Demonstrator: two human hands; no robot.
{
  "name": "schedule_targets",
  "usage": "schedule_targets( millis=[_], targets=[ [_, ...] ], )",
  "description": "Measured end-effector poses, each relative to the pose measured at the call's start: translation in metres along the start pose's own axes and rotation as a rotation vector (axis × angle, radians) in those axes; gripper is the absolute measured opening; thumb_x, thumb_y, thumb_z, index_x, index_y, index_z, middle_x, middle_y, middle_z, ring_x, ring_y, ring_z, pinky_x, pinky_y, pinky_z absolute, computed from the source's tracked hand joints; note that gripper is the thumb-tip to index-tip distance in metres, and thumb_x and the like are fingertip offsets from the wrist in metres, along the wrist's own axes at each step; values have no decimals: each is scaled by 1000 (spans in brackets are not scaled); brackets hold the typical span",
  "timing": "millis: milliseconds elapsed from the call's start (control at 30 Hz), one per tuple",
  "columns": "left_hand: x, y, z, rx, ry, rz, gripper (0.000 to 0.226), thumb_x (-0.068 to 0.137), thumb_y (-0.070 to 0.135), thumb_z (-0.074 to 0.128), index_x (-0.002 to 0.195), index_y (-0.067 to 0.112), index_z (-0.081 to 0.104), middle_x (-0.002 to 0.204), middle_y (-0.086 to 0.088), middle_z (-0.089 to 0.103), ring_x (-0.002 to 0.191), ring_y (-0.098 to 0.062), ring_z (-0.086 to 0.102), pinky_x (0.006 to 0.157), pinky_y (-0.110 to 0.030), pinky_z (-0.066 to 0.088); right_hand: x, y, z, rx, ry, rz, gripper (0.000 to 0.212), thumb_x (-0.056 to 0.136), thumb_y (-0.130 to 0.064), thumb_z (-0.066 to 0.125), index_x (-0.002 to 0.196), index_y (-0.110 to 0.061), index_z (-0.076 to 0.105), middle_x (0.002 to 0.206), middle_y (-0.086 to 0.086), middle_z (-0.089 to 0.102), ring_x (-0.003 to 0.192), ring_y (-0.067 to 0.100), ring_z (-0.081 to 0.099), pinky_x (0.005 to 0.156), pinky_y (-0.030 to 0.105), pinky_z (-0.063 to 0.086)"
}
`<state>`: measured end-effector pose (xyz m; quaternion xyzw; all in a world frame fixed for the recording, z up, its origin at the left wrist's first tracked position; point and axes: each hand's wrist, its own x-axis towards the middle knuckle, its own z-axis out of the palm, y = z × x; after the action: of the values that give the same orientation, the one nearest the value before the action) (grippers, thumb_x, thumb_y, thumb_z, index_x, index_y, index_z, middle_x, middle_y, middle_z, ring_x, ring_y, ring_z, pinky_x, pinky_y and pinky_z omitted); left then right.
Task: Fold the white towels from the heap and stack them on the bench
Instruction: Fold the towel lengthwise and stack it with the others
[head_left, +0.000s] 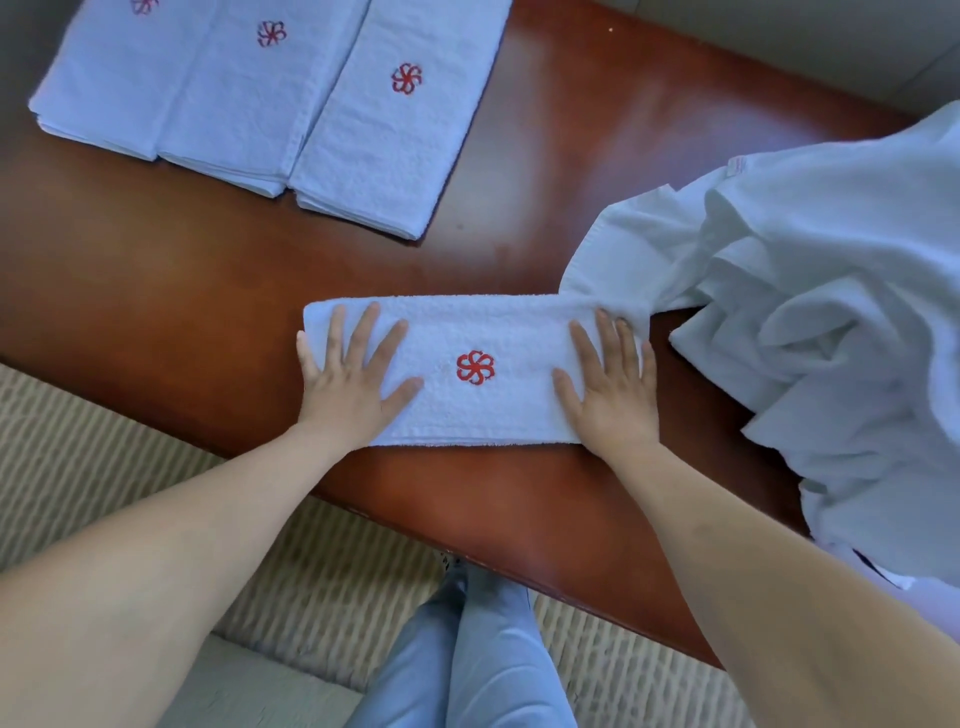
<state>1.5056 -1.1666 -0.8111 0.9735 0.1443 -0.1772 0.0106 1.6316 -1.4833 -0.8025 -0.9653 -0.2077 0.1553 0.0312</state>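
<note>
A white towel (483, 338) folded into a long strip lies on the red-brown bench (571, 156), its red flower emblem facing up in the middle. My left hand (353, 379) presses flat on the strip's left end with fingers spread. My right hand (610, 387) lies flat on its right end. The heap of unfolded white towels (810, 332) sits at the right, touching the strip's far right corner. Three stacks of folded towels (270, 109) with the same red emblem lie side by side at the far left.
The bench's near edge (467, 556) runs diagonally in front of my legs in light blue trousers (467, 654). A beige ribbed carpet (104, 441) covers the floor below. Bare bench wood shows between the strip and the stacks.
</note>
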Motion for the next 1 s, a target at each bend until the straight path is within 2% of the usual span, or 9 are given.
schedule_targets(
  millis=[67,100,233,367,433,533,667,833,1000],
  targets=[
    [0,6,-12,27,-87,-35,77,91,82,-3,154,46,-28,165,8,-32,154,-31,-25,117,-72,1,0,0,-16,-11,-108,-8,71,103,-59,27,163,-34,0,171,-1,-13,158,20,-11,127,47,-5],
    [1,10,-21,33,-133,-46,77,92,80,-1,155,44,-26,165,7,-31,154,-33,-23,118,-71,-1,1,-1,-26,3,-151,-12,71,103,-57,31,163,-33,2,171,0,-11,158,20,-9,127,47,-1],
    [0,37,-62,38,-221,19,72,102,65,22,163,32,4,172,2,-7,157,-34,-5,121,-66,-1,-13,0,-60,158,-203,70,59,99,-37,52,155,-26,36,168,5,18,153,26,19,121,43,26],
    [8,82,-87,-1,-213,178,60,105,53,33,160,33,21,171,2,8,157,-28,4,124,-58,3,-34,14,-75,496,-215,335,57,95,-24,56,151,-22,43,158,2,33,133,26,46,102,39,45],
    [19,109,-94,-26,-217,243,61,105,49,35,161,30,20,171,2,9,157,-27,5,125,-54,4,-37,21,-76,653,-236,481,64,94,-23,56,154,-20,36,148,6,44,120,27,56,88,34,47],
    [39,150,-101,-55,-221,343,64,105,44,41,162,26,17,171,0,9,157,-26,7,126,-50,8,-33,33,-73,732,-285,599,65,93,-24,57,152,-12,34,123,8,60,107,26,59,79,32,45],
    [64,199,-107,-149,-197,403,69,102,33,50,162,21,17,168,-5,18,154,-27,15,125,-46,15,-23,41,-67,745,-393,695,55,92,-24,59,141,-7,41,95,-1,51,94,23,54,75,31,44],
    [94,239,-116,-114,-205,422,60,100,25,50,156,16,31,152,-12,43,139,-34,40,112,-43,33,-19,49,-62,789,-391,670,55,89,-27,62,139,-13,44,129,7,52,109,25,56,81,33,47],
    [119,254,-131,-29,-301,409,50,95,12,49,144,15,45,134,-13,48,122,-36,47,92,-40,41,-15,58,-56,822,-350,655,57,83,-24,64,137,-23,45,126,2,49,107,23,56,88,37,52]
  ],
)
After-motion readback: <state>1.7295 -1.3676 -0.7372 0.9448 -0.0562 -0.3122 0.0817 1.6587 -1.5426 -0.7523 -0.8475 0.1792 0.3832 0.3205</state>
